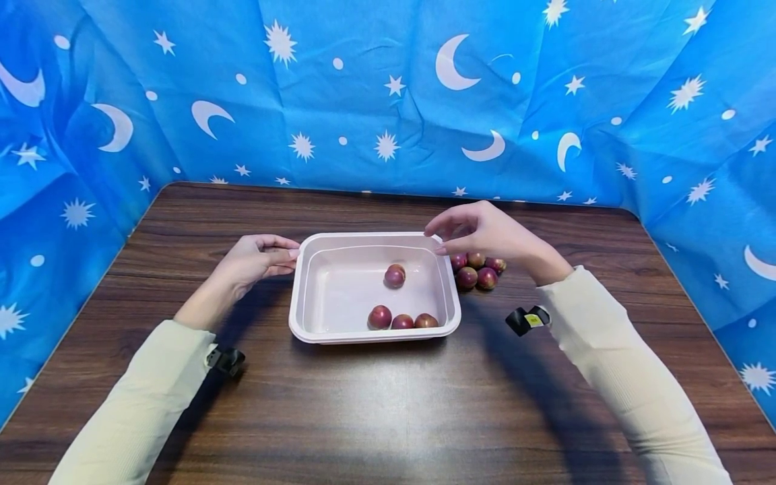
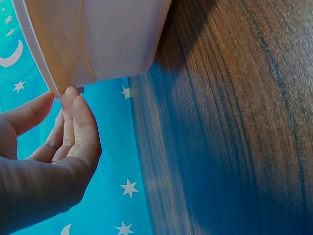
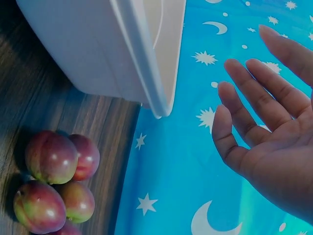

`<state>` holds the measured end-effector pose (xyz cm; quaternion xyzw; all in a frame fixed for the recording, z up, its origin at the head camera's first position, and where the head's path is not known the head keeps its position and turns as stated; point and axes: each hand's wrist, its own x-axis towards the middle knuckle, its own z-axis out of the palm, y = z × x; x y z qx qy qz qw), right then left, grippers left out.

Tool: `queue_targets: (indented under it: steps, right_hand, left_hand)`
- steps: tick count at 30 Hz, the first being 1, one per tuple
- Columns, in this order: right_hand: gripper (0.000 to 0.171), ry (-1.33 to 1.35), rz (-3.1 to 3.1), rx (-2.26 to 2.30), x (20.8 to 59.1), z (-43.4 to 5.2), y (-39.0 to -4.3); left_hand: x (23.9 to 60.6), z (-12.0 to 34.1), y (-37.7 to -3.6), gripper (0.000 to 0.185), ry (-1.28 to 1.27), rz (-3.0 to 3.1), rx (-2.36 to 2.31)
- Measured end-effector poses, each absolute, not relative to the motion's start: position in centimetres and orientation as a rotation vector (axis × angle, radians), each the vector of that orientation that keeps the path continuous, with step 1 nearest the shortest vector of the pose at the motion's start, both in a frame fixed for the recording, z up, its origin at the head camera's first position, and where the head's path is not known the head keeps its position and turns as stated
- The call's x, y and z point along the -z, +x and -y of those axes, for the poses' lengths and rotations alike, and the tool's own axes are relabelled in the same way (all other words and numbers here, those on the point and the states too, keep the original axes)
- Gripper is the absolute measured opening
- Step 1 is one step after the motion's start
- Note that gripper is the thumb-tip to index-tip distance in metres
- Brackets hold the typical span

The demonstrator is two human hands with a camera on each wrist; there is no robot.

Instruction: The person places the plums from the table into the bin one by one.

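Note:
A white plastic tray (image 1: pixel 339 289) stands on the table with several reddish-purple plums inside. Three plums (image 1: pixel 403 322) line its near wall, and another plum (image 1: pixel 395 276) sits farther back. My left hand (image 1: pixel 257 261) pinches the tray's left rim between thumb and fingers, close up in the left wrist view. Over the tray's far right corner hovers my right hand (image 1: pixel 473 232), its fingers loosely bent and holding nothing; the right wrist view shows the palm bare. Beside the tray's right wall, partly hidden below that hand, lies a cluster of plums (image 3: pixel 51 156).
The dark wood-grain table (image 1: pixel 364 417) is bordered at the back and sides by a blue cloth (image 1: pixel 364 87) with white moons and stars. Black wrist devices (image 1: pixel 226 362) sit at both cuffs.

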<state>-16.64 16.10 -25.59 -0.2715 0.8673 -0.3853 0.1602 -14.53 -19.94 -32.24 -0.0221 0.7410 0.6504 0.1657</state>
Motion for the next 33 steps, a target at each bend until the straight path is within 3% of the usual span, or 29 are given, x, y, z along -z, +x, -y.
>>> queue_targets:
  steps: [33]
  right_hand:
    - [0.035, -0.611, -2.546, 1.137, 27.6, -21.6, -17.0]
  left_hand:
    - [32.5, 20.2, -15.0, 0.032, -0.065, -2.119, -1.847]
